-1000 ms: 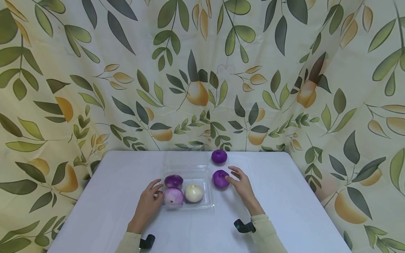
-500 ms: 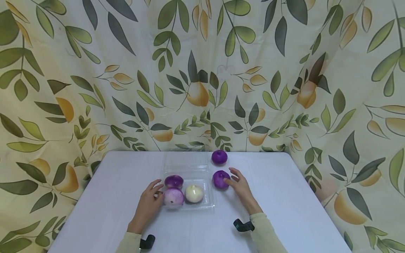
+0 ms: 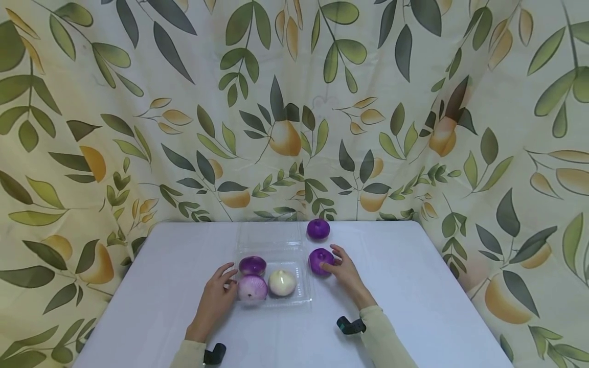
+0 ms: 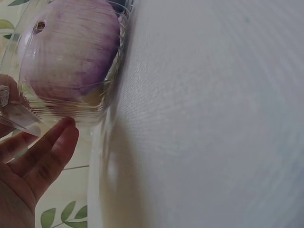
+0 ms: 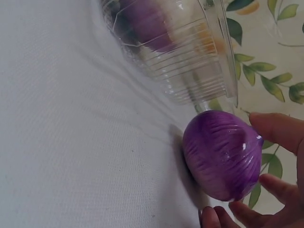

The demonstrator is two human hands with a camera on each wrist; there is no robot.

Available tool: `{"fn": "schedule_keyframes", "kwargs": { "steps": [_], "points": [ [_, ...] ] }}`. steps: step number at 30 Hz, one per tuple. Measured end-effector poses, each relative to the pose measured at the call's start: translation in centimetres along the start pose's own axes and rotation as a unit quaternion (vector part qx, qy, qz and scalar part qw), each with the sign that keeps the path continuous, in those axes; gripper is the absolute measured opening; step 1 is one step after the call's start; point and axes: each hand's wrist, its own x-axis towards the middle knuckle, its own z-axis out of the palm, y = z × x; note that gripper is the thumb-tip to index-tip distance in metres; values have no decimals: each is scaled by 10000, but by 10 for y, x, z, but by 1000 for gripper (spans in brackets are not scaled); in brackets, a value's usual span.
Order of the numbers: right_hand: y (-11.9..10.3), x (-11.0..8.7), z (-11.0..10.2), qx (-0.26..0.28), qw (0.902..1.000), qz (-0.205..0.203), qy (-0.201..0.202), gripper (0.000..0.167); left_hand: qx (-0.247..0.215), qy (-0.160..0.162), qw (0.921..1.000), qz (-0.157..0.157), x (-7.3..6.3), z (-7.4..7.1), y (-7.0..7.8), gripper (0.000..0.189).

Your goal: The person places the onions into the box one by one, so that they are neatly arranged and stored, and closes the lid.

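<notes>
The lower-centre clear plastic box (image 3: pixel 302 289) holds three purple-and-white onions (image 3: pixel 252 289); two round purple onions (image 3: pixel 318 260) remain outside, right hand (image 3: pixel 348 273) spread round one, grip unclear, left hand (image 3: pixel 216 296) loosely spread.

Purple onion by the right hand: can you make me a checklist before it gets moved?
1. Right fingers at the purple onion: ok.
2. Firm grip: cannot tell.
3. Clear lid open: ok, folded back.
4. Bare spot in the clear container: ok, behind the white onion.
5. Left fingers steadying the container: cannot tell, but they're right at its side.
</notes>
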Motion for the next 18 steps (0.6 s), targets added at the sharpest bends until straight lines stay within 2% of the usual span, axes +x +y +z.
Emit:
{"fn": "schedule_keyframes", "kwargs": {
  "steps": [7, 18],
  "points": [
    [5, 2, 4, -177, 9997, 182, 48, 81, 75, 106, 9998, 127, -1, 2, -1, 30],
    [10, 6, 8, -204, 9997, 112, 73, 80, 36, 46, 10000, -8, -1, 2, -4, 29]
  ]
}}
